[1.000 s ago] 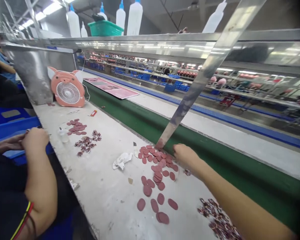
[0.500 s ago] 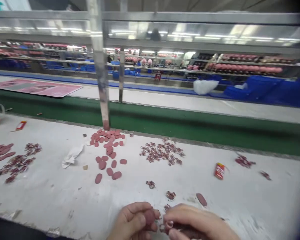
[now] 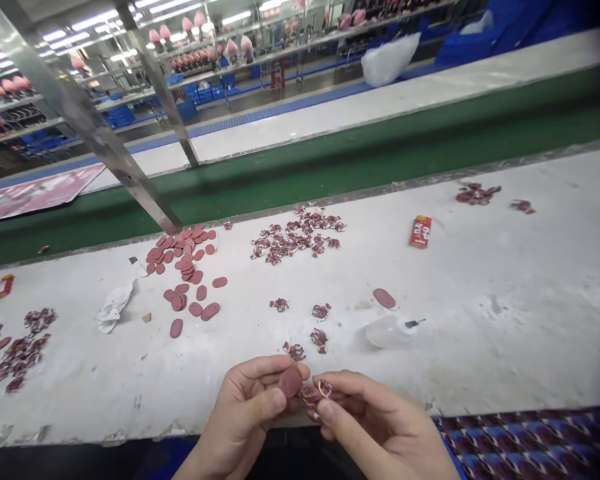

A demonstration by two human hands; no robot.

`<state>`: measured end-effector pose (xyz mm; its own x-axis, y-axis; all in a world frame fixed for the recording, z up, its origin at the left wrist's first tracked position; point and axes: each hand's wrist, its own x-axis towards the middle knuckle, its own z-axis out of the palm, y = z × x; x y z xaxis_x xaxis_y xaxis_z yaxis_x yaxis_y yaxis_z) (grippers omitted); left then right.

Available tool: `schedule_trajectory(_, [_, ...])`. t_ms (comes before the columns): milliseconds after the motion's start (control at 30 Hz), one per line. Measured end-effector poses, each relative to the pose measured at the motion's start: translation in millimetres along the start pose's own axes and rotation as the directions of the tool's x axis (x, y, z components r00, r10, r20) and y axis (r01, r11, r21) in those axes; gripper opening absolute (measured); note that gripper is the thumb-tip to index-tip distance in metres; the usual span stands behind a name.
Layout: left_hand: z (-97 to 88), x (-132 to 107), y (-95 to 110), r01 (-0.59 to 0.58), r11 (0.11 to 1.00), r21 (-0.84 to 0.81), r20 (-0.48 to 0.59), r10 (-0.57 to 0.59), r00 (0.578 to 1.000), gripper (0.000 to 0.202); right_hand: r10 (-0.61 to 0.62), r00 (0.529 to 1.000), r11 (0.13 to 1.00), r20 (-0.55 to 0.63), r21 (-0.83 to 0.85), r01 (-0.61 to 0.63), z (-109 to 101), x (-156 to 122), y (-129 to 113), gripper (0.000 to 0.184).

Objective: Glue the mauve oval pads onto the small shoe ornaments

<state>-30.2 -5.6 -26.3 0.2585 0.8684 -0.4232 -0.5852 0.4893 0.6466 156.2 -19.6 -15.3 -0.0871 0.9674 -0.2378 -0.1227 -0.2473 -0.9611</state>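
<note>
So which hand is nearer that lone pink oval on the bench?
Right: the right hand sits below the pink oval, the left hand further away, below and to its left.

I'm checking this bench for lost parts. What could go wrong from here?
The oval pad pinched in the left hand might slip among the scrap pieces just ahead, getting mixed in. The curled piece at the right hand could drop off the white bench near its front edge. The pile of pink discs lies close to the green belt, so some might slide onto it.
</note>
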Motion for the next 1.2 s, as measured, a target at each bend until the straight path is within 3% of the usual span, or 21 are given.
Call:
schedule_trajectory(300, [3.3, 2.9, -1.5, -0.005, 0.999, 0.047, 0.13, -0.001, 0.992, 0.031, -0.004, 1.0, 1.0, 0.011, 0.011, 0.004, 0.1, -2.9, 6.0, 0.021])
schedule_trajectory(467, [5.0, 1.8, -0.9, -0.009, 0.998, 0.064, 0.14, 0.0, 0.99, 0.029, -0.01, 1.0, 1.0, -0.012, -0.03, 0.01, -0.5, -0.3, 3.1, 0.026])
schedule_trajectory(733, [1.6, 3.7, 0.1, -0.025, 0.997, 0.074, 0.129, 0.015, 0.992, 0.025, -0.131, 0.991, 0.987, -0.039, -0.097, 0.127, 2.7, -5.1, 3.4, 0.019])
schedule_trajectory(867, [2.7, 2.6, -0.3, -0.033, 0.998, 0.058, 0.134, 0.025, 0.991, 0.013, -0.144, 0.99, 0.985, -0.009, -0.096, 0.142, 2.6, -4.4, 2.7, 0.017])
schedule_trajectory(1200, [3.0, -1.5, -1.5, -0.053, 0.994, 0.091, 0.12, 0.042, 0.992, 0.011, -0.174, 0.985, 0.977, 0.007, -0.123, 0.174, 6.1, -6.1, 3.5, 0.019])
